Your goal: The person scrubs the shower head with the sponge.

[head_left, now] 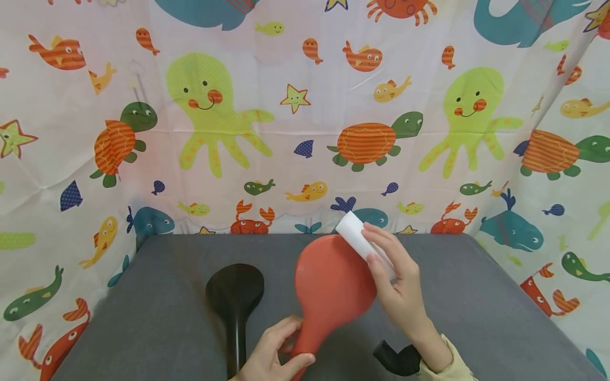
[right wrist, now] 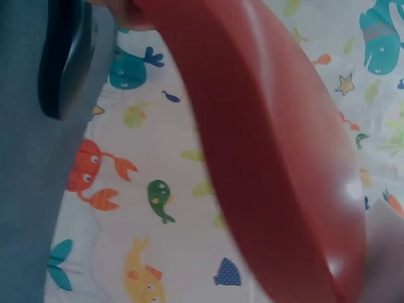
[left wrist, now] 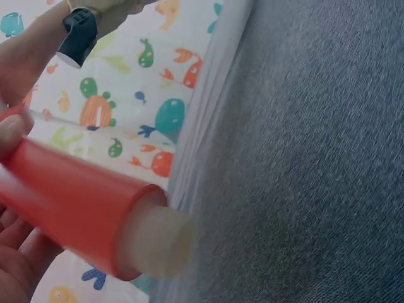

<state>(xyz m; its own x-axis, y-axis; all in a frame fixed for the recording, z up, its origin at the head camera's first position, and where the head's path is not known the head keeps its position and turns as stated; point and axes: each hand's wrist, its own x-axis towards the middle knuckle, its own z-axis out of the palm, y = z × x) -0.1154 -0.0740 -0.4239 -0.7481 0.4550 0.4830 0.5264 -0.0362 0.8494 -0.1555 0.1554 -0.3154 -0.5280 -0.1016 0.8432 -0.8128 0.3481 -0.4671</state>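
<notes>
A red paddle-shaped object [head_left: 333,283] with a broad round head is raised over the grey table. My left hand [head_left: 278,349] grips its narrow handle; the left wrist view shows a pale tubular piece [left wrist: 161,243] at the end of a red part. In my right hand [head_left: 397,278], a white block [head_left: 355,233], perhaps a sponge, is pinched between thumb and fingers against the head's upper right edge. The right wrist view has the red head close up, with a ridge along it. A similar black paddle-shaped object [head_left: 235,288] lies on the table to the left.
The grey tabletop [head_left: 162,312] ends at a white curtain [head_left: 295,69] printed with sea animals, which stands behind and along both sides. A black device [head_left: 397,360] is worn on the right wrist, by a light sleeve [head_left: 450,365].
</notes>
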